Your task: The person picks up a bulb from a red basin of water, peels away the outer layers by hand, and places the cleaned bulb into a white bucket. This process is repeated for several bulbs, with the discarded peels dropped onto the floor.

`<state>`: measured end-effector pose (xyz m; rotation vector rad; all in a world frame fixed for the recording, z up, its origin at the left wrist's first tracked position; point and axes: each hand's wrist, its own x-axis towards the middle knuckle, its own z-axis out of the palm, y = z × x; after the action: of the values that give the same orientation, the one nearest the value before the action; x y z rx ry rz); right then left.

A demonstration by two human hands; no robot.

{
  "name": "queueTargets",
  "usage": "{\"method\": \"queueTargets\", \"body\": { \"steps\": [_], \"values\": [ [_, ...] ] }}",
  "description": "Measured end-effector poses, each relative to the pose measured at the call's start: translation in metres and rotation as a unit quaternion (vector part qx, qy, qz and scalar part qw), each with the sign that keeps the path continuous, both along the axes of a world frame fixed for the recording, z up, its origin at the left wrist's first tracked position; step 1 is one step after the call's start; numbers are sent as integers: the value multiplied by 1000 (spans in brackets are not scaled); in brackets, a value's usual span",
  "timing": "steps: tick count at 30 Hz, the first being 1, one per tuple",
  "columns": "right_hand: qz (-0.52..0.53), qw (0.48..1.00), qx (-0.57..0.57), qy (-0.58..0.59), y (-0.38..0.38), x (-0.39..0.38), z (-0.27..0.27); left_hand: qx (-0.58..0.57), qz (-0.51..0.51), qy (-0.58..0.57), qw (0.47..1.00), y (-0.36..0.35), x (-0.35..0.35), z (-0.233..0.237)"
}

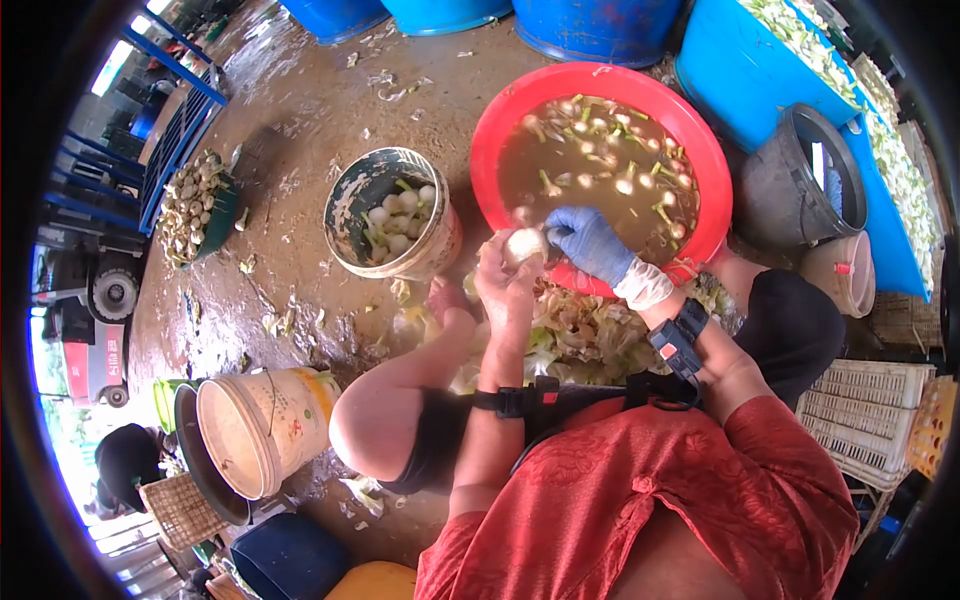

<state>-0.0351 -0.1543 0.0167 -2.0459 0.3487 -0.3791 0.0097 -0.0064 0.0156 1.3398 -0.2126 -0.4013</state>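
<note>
My bare left hand (506, 285) is wrapped round a round white bulb (526, 246), holding it up in front of the near rim of a red tub (486, 170). Close beside the bulb, my right hand (592, 243), in a blue glove, has its fingers curled together. Whatever they may pinch is too small to make out. Brown water fills the tub, with several white bulbs (625, 186) on green stems floating in it. Below my hands lies a heap of peeled leaves and skins (590, 335) between my legs.
Left of the tub stands a dirty bucket (440, 235) with white bulbs inside. Farther left is a green container (221, 215) heaped with bulbs. A black bucket (790, 190) and blue bins (765, 60) stand at right. Scraps litter the wet floor (290, 110). A cream bucket (235, 435) lies lower left.
</note>
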Motion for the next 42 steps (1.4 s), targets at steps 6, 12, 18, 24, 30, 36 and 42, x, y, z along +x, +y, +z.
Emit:
{"method": "queueTargets", "body": {
  "steps": [6,12,18,24,30,36,42],
  "values": [
    [25,987,-156,31,6,-5,14,95,39,-172,980,-5,-1,-16],
    [-28,984,-173,30,7,-2,-7,112,30,-165,980,-4,-7,-8],
    [-35,999,-16,13,-3,-2,-1,-32,3,11,999,-2,-1,-12],
    [65,984,-148,-74,1,-8,18,46,-26,-53,997,-2,0,-18],
    [107,932,-344,45,0,-5,21,183,-53,-201,961,2,1,-18],
    [72,989,-117,59,-13,-7,0,109,-117,-99,982,7,5,-2],
    [10,909,416,-21,-5,-20,7,-124,-101,106,981,1,3,4]
  ]
}}
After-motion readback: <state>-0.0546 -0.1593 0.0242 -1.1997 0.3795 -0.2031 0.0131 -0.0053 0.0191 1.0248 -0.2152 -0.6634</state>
